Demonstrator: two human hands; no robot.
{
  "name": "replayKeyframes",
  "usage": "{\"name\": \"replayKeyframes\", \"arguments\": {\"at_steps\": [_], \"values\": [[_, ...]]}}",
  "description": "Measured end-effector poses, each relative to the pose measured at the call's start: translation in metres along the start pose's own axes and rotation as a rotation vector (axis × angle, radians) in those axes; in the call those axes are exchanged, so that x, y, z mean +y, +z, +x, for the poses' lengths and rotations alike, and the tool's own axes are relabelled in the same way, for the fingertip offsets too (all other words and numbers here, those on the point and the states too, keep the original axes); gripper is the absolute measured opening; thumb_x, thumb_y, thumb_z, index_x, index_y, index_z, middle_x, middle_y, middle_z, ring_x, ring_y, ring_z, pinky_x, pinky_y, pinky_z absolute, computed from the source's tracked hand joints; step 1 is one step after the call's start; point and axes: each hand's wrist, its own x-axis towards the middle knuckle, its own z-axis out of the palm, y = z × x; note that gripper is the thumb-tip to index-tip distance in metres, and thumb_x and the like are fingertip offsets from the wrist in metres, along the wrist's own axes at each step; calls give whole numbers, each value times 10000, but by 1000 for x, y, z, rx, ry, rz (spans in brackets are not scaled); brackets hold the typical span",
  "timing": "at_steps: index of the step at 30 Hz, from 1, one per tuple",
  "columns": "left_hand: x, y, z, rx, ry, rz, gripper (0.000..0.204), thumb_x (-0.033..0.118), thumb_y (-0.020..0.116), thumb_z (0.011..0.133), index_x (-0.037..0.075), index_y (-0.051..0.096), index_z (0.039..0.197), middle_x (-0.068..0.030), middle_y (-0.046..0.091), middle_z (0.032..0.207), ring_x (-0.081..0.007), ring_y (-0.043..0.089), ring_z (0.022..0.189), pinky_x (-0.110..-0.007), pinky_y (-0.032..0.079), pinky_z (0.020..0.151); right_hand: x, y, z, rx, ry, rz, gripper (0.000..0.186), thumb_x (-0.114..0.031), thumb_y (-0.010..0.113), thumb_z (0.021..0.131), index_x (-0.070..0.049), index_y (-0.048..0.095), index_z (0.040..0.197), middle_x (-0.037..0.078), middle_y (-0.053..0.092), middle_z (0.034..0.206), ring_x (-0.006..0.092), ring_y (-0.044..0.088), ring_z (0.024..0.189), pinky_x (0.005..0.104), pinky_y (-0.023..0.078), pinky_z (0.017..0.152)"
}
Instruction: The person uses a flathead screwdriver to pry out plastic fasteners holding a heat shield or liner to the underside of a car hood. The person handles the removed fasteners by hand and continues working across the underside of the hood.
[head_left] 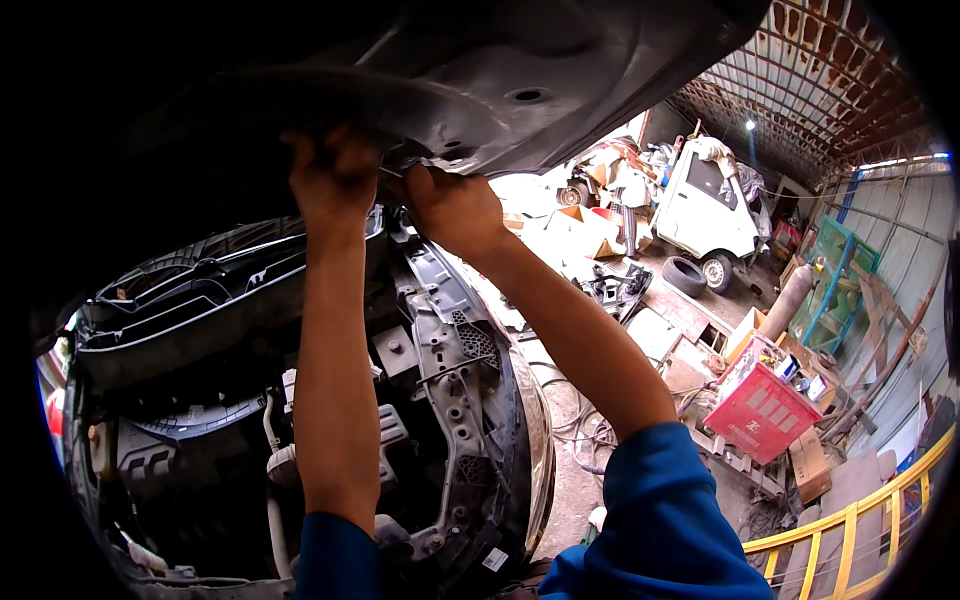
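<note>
My left hand is raised to the dark underside of a car hood, its fingers curled in shadow around something I cannot make out. Just to its right, my right hand reaches to the same panel with bent fingers at a small metal part; what lies inside its grip is hidden. Below both forearms is the engine bay, with black plastic trim along its far side and a pale hose.
To the right are a white van cab, a loose tyre, a gas cylinder, a red crate, cables and cardboard on the floor, a corrugated wall and a yellow metal railing.
</note>
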Motion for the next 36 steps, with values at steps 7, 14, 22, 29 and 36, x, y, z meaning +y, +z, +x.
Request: {"name": "replayKeyframes", "arguments": {"at_steps": [7,14,22,29,36], "values": [[0,-10,7,-80,5,19,299,378,576,962,82,581,998,4,455,683,-92,352,517,-233,293,509,9,8,-1,0,15,85,231,-274,642,866,-73,545,805,110,621,652,280,645,531,403,505,453],[2,-18,7,-61,31,4,291,364,601,943,89,549,863,3,451,667,-119,386,525,-268,340,532,26,26,3,103,-110,27,267,-336,681,858,-117,548,785,65,650,685,246,631,504,351,481,432],[-1,-8,5,-96,-29,72,370,456,554,964,110,557,831,7,439,659,-104,390,529,-247,333,519,-8,7,-10,-62,175,96,205,-224,644,891,-93,502,823,117,607,613,312,612,488,429,479,429],[9,27,-18,156,-57,-1,295,366,617,938,73,586,919,-3,518,784,-111,449,649,-245,385,604,-68,-68,20,-519,366,218,221,7,559,765,46,484,969,257,661,750,384,691,674,423,564,562],[33,26,-13,216,-133,-36,346,399,595,930,72,621,1042,-29,604,877,-162,563,776,-296,476,711,-88,-110,53,-649,527,578,278,23,493,780,135,478,1034,344,635,791,494,656,779,521,554,719]]}}
